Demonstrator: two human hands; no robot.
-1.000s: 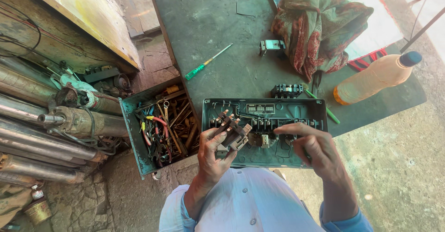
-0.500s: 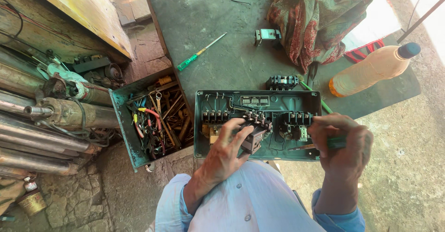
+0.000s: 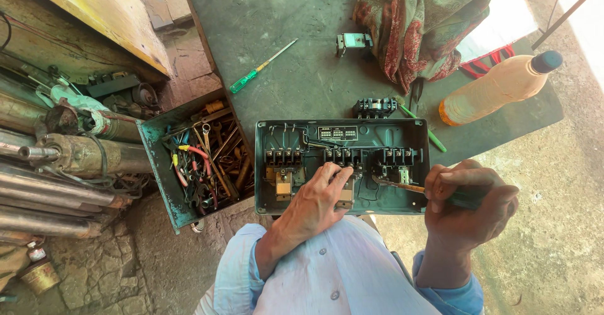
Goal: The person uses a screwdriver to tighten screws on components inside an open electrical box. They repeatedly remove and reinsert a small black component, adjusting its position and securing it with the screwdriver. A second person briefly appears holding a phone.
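Green switch box (image 3: 343, 164) at counter (image 3: 264, 13) edge, against my lap. Left hand (image 3: 314, 205) rests on middle contact block, grasping nothing. Right hand (image 3: 469, 208) clenched on screwdriver (image 3: 434, 192), tip inside box. Likely loosening terminals; next needs tip seated squarely.

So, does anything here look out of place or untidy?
Mostly the surroundings. The plastic bottle lies on its side on the table, not upright. The toolbox is a tangle of tools and wires. In the open electrical box, where the left hand rests and the right hand holds a screwdriver, nothing stands out.
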